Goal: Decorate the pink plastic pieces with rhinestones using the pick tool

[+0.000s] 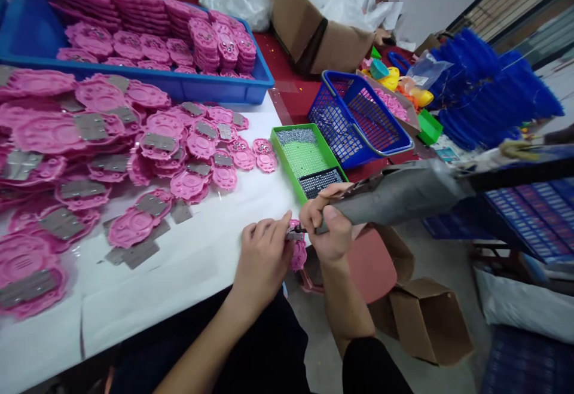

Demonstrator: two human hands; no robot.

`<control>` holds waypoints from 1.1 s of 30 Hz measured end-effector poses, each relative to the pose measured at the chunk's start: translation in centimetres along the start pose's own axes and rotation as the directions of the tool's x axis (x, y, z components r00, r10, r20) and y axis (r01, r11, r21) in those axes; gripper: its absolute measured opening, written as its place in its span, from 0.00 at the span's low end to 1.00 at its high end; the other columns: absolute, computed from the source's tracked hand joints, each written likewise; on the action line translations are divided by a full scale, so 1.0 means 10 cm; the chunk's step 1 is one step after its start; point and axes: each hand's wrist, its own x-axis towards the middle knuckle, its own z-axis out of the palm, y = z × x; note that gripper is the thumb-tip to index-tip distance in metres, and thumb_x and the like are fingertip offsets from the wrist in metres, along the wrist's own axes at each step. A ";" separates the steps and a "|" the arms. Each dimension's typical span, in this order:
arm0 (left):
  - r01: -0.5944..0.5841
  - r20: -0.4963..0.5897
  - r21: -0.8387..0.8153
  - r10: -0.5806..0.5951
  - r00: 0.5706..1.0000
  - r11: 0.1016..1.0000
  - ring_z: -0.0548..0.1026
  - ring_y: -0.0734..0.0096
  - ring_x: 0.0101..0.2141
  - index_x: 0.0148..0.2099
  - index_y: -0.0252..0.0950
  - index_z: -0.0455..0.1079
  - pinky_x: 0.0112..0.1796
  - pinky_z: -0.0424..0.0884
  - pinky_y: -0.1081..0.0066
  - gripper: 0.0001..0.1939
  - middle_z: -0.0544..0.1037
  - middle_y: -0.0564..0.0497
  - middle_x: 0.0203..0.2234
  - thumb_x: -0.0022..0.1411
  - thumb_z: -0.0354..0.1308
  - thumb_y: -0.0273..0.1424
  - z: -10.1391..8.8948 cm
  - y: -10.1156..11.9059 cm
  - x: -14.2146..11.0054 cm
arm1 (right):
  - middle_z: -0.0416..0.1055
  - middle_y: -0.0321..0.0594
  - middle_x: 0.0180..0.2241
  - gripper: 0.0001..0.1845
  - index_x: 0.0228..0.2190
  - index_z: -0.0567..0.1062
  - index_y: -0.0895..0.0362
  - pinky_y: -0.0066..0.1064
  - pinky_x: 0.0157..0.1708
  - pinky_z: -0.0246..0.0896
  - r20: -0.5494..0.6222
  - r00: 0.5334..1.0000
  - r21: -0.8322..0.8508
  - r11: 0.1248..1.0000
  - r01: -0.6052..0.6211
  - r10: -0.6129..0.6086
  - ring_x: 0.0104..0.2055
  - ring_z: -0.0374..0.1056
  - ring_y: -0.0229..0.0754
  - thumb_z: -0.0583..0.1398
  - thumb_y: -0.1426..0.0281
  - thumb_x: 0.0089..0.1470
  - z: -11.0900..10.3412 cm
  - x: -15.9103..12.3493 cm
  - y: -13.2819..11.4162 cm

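At the table's front edge my left hand point(263, 257) is closed on a pink plastic part point(298, 255) that carries a grey metal plate, partly hidden by the fingers. My right hand point(330, 229) grips an electric screwdriver point(399, 198) wrapped in grey material. Its dark tip points left and meets the pink part by my left fingertips; whether a screw sits there is too small to tell. Just beyond both hands stands a green tray point(291, 170) with small screws and a dark perforated block point(320, 182). To the left lie many similar pink parts point(146, 214), several with metal plates.
A blue bin point(179, 90) of stacked pink parts stands at the back left. Behind the green tray is a blue basket point(332, 120), near a cardboard box point(343, 47). A red stool point(372, 265) and an open carton point(430, 322) are below right. Another person is at the back.
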 end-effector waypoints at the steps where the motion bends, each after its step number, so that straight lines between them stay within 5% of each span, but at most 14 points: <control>1: 0.001 0.000 0.004 -0.001 1.000 1.000 0.76 0.57 0.49 0.66 0.34 0.63 0.49 0.64 0.57 0.26 0.82 0.45 0.47 0.69 0.60 0.26 0.00 0.00 0.00 | 0.57 0.21 0.14 0.06 0.35 0.69 0.52 0.24 0.12 0.50 -0.015 1.000 -0.002 1.000 -0.006 0.006 0.10 0.49 0.30 0.60 0.67 0.53 0.00 0.00 0.03; 10: -0.012 0.026 0.014 0.011 1.000 1.000 0.75 0.57 0.50 0.69 0.32 0.60 0.49 0.65 0.57 0.28 0.81 0.43 0.50 0.68 0.59 0.25 0.00 -0.01 -0.01 | 0.57 0.20 0.14 0.09 0.33 0.70 0.51 0.25 0.11 0.51 -0.109 0.994 -0.090 0.996 -0.028 0.018 0.10 0.49 0.31 0.63 0.63 0.49 -0.02 0.08 0.04; 23: -0.004 0.029 0.007 0.004 1.000 1.000 0.75 0.57 0.49 0.66 0.34 0.62 0.48 0.62 0.57 0.25 0.81 0.44 0.48 0.69 0.58 0.25 0.00 0.00 0.00 | 0.59 0.21 0.14 0.09 0.31 0.68 0.51 0.23 0.11 0.46 -0.064 0.992 -0.029 0.993 -0.112 0.110 0.10 0.49 0.29 0.64 0.67 0.48 0.08 0.09 0.04; 29: 0.015 0.024 -0.001 -0.015 1.000 1.000 0.75 0.57 0.49 0.63 0.35 0.64 0.47 0.63 0.57 0.23 0.82 0.47 0.44 0.68 0.60 0.26 0.01 0.00 0.02 | 0.57 0.22 0.14 0.16 0.27 0.66 0.52 0.24 0.11 0.45 0.165 0.951 0.000 0.964 -0.267 0.263 0.11 0.48 0.29 0.69 0.62 0.44 0.03 0.14 0.11; 31: 0.009 0.021 0.002 -0.009 1.000 1.000 0.75 0.58 0.49 0.64 0.35 0.63 0.47 0.63 0.57 0.24 0.82 0.47 0.45 0.68 0.60 0.26 0.01 0.00 0.02 | 0.56 0.21 0.13 0.16 0.29 0.67 0.51 0.24 0.10 0.45 0.300 0.921 0.037 0.962 -0.272 0.249 0.10 0.47 0.29 0.68 0.59 0.45 -0.05 0.19 0.08; 33: -0.001 0.013 0.004 0.001 1.000 1.000 0.76 0.58 0.48 0.66 0.34 0.62 0.48 0.63 0.57 0.25 0.81 0.46 0.46 0.69 0.60 0.27 0.01 0.00 0.01 | 0.55 0.20 0.12 0.13 0.32 0.69 0.50 0.26 0.10 0.44 0.312 0.934 0.075 0.975 -0.208 0.175 0.09 0.45 0.30 0.65 0.59 0.47 -0.14 0.25 -0.02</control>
